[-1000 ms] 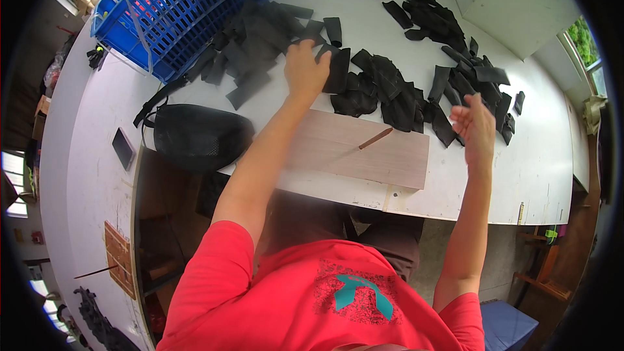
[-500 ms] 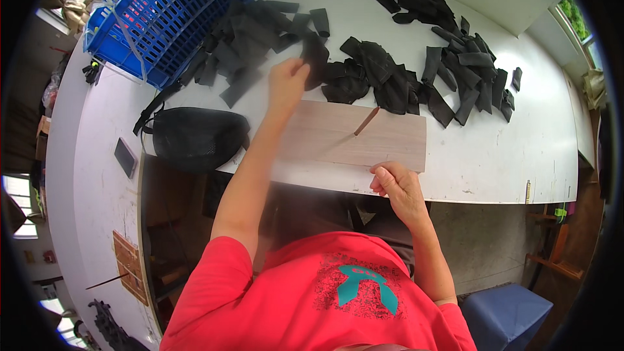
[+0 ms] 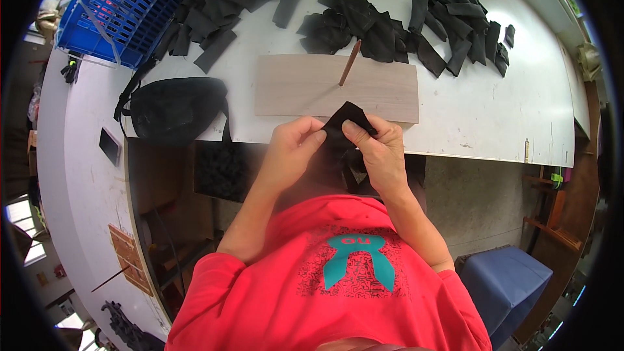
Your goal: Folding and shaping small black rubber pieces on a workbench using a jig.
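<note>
A black fabric piece (image 3: 342, 120) is held up between my hands, just off the table's front edge. My left hand (image 3: 294, 148) pinches its left side between thumb and fingers. My right hand (image 3: 382, 149) grips its right side, with the thumb pressed on top. The lower part of the piece blends into the dark area below. Just beyond my hands lies a wooden board (image 3: 286, 84) with a brown stick (image 3: 351, 62) standing up from it at a tilt.
Piles of black fabric pieces (image 3: 218, 0) lie across the white table (image 3: 494, 114), some just beyond the board. A blue plastic basket (image 3: 130, 13) stands far left. Nearer are a black mesh bag (image 3: 179, 107) and a phone (image 3: 109, 145). A blue covered stool (image 3: 504, 292) is at right.
My left hand has come back from the pile toward me, bringing a black fabric piece. The right hand, earlier at the board's near edge, now grips that piece too. The view has shifted.
</note>
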A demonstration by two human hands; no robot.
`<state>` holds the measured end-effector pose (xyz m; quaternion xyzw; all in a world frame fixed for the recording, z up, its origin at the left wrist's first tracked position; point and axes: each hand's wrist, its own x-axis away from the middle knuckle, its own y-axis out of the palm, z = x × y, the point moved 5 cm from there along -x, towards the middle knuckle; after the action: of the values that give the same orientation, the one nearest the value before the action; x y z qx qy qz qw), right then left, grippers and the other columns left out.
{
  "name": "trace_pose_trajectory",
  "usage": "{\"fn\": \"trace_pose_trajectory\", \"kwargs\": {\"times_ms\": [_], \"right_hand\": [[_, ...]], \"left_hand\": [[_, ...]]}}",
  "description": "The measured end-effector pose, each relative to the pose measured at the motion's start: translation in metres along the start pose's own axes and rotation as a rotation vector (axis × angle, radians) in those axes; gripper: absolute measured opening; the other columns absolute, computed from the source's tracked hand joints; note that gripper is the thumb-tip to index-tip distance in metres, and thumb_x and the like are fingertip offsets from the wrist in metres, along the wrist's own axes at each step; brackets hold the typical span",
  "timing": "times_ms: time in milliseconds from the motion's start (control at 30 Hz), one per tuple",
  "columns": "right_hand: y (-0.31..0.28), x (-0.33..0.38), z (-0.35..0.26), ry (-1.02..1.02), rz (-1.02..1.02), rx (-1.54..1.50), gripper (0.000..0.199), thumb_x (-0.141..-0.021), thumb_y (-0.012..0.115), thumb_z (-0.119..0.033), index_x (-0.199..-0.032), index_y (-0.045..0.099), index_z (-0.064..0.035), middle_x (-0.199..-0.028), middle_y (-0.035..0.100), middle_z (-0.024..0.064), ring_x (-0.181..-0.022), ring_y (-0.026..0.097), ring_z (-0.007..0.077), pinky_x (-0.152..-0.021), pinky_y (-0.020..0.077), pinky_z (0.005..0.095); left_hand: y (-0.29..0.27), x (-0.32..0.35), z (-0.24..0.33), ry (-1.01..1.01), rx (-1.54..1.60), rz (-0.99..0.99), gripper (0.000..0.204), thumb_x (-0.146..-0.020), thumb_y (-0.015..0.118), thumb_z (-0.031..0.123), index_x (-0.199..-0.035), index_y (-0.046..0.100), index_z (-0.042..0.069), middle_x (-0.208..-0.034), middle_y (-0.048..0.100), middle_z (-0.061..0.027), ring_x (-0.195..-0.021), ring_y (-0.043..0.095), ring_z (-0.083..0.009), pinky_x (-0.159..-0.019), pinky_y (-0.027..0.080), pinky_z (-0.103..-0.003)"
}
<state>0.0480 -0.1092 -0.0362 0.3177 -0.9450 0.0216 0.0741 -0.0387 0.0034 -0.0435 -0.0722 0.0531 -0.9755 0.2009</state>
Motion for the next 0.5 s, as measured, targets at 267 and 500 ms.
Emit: {"fn": "trace_pose_trajectory", "kwargs": {"times_ms": [267, 500], "right_hand": [[-0.015, 0.016, -0.002, -0.199, 0.230, 0.331, 0.019, -0.069, 0.068, -0.010, -0.064, 0.055, 0.0020, -0.056, 0.047, 0.0052, -0.049, 0.044, 0.0116, -0.045, 0.0345, 0.0242], [-0.015, 0.028, -0.007, -0.558, 0.331, 0.511, 0.013, -0.059, 0.065, 0.003, -0.068, 0.056, 0.0000, -0.060, 0.049, 0.0078, -0.053, 0.048, 0.0199, -0.046, 0.0383, 0.0293]], "left_hand": [[0.022, 0.013, 0.005, 0.221, -0.054, 0.469, 0.008, -0.080, 0.057, 0.006, -0.084, 0.053, -0.001, -0.071, 0.053, -0.0001, -0.063, 0.046, -0.0049, -0.058, 0.039, -0.018], [0.036, 0.013, 0.025, -0.024, 0.335, 0.206, 0.021, -0.081, 0.057, 0.022, -0.073, 0.053, 0.003, -0.062, 0.050, 0.0014, -0.055, 0.043, -0.0038, -0.048, 0.032, -0.017]]}}
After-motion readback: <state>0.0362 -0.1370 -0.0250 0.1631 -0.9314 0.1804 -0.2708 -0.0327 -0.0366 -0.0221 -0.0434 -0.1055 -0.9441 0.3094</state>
